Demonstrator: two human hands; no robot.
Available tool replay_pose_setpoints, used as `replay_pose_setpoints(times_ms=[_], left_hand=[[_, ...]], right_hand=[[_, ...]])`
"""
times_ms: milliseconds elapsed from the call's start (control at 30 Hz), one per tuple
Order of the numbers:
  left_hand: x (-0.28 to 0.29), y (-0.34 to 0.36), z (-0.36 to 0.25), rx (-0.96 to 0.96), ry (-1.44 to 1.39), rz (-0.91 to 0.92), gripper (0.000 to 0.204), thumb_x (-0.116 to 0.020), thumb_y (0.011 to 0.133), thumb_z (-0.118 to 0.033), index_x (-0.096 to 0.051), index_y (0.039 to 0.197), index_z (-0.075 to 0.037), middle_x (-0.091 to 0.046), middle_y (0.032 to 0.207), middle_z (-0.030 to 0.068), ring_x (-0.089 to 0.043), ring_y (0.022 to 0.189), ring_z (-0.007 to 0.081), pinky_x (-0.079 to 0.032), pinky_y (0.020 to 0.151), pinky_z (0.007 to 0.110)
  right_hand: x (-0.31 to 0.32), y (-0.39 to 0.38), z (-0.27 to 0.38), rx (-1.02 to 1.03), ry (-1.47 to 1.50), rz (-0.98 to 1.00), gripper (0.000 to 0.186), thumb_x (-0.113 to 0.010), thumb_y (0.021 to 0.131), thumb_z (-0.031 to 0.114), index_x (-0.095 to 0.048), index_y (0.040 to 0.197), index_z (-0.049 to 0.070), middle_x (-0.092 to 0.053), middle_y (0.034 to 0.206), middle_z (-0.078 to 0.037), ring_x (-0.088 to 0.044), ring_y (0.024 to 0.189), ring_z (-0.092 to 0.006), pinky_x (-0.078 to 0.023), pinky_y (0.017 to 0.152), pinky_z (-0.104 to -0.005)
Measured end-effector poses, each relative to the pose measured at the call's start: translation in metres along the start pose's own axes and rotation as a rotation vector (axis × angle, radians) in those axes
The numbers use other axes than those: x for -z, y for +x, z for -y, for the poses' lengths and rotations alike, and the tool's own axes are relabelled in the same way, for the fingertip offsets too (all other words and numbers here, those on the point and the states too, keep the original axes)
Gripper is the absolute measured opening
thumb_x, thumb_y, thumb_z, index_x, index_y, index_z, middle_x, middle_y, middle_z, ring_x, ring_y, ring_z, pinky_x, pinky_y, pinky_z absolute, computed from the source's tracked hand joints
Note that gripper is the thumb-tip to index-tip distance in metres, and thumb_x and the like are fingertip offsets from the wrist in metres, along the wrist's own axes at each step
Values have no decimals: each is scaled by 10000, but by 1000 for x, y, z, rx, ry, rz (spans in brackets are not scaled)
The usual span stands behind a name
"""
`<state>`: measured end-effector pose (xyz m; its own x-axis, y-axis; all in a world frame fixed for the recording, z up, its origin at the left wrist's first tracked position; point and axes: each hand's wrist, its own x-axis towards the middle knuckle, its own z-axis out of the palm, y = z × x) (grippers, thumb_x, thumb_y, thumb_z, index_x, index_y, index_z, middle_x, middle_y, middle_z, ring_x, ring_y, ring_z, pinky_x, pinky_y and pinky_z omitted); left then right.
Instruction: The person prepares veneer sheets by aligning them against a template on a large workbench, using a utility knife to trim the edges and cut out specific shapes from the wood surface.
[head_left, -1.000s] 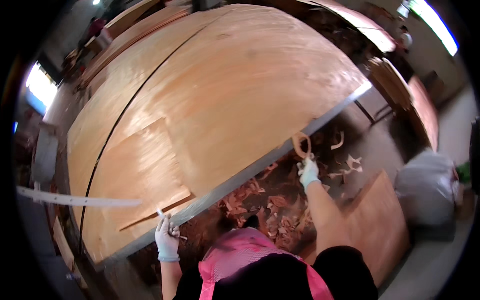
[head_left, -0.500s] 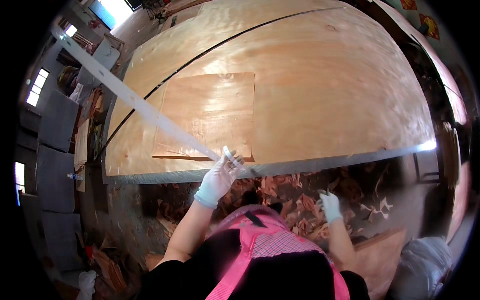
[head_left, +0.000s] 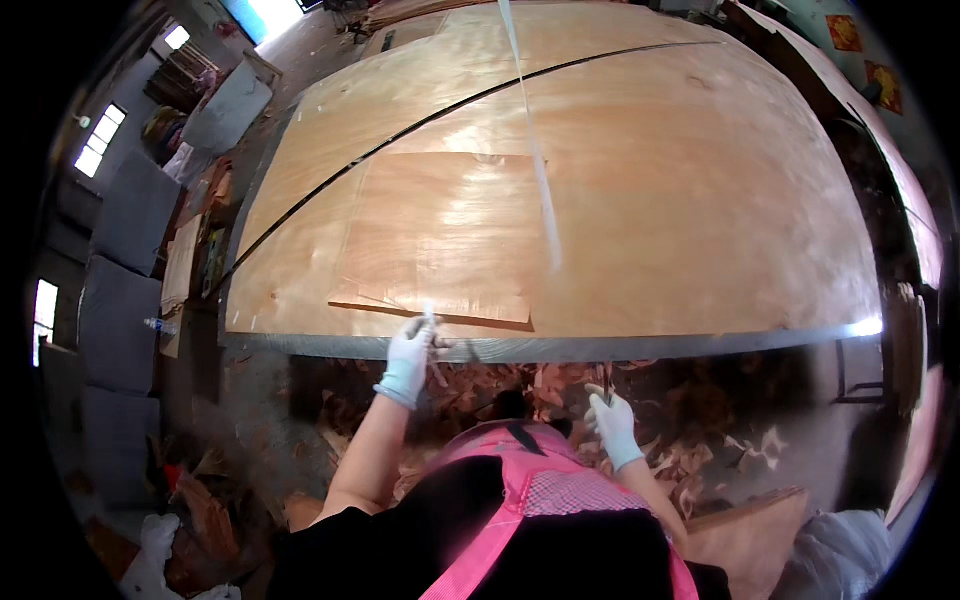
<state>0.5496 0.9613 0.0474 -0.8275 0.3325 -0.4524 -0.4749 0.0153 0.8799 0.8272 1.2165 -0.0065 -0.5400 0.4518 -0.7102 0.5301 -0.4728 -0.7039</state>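
Note:
My left hand (head_left: 405,360), in a white glove, grips a small white object (head_left: 428,312) at the near edge of the big plywood-topped table (head_left: 680,230). A square veneer sheet (head_left: 440,230) lies just beyond it. My right hand (head_left: 612,425), also gloved, is closed on a thin dark tool (head_left: 606,385) below the table's edge. A long translucent white strip (head_left: 540,180), blurred, runs from the top of the view down over the table; what holds it cannot be told. A dark line (head_left: 400,140) crosses the tabletop diagonally.
Reddish veneer scraps (head_left: 700,450) pile on the floor below the table. Stacked sheets (head_left: 180,270) and grey padded panels (head_left: 130,210) stand left. A board (head_left: 740,530) and a grey plastic bag (head_left: 830,560) are at lower right. More long sheets (head_left: 890,150) line the right side.
My view has turned. The white strip has swung from the left to upright over the table's middle. The curled veneer strip has left my right hand, which now holds a dark tool.

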Motion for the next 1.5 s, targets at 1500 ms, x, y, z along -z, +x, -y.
replay_pose_setpoints(times_ms=[1500], left_hand=[[-568,27,141,-961,1441,189,256,-617,884,-172,-609,1138,-141,-635,932,89,-669,817,297,-541,689,442]], right_hand=[[453,65,91,245,208,-342,417,-579,993,317,-599,1315,54,-728,958,-49,-552,522,-69,-375,451,-228]])
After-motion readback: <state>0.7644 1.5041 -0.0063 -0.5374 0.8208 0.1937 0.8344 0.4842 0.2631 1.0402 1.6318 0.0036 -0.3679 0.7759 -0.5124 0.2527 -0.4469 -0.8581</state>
